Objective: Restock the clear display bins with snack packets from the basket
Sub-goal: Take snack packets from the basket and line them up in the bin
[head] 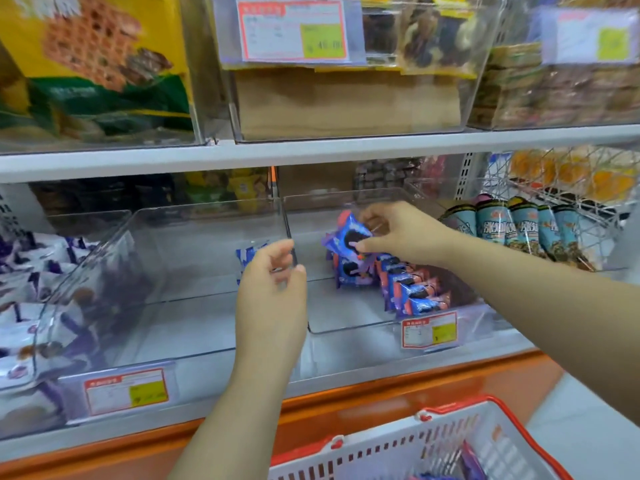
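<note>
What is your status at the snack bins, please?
Right hand pinching a blue packet over the right bin. Left hand just left of that bin, grip unclear. Basket below; nothing blocking.

Shelf board (311,150): white, running across above the lower row.
Price labels: red-bordered with yellow patches; one top centre (292,29), one lower left (126,391), one lower right (429,329); print too blurred to read.
Cardboard block (346,98): plain brown, on the upper shelf below the top label.
Wire rack (554,181): white, at the right.
Teal cone packs (491,221): standing in a row inside the wire rack.
Orange ledge (381,403): glossy, along the shelf base.
</note>
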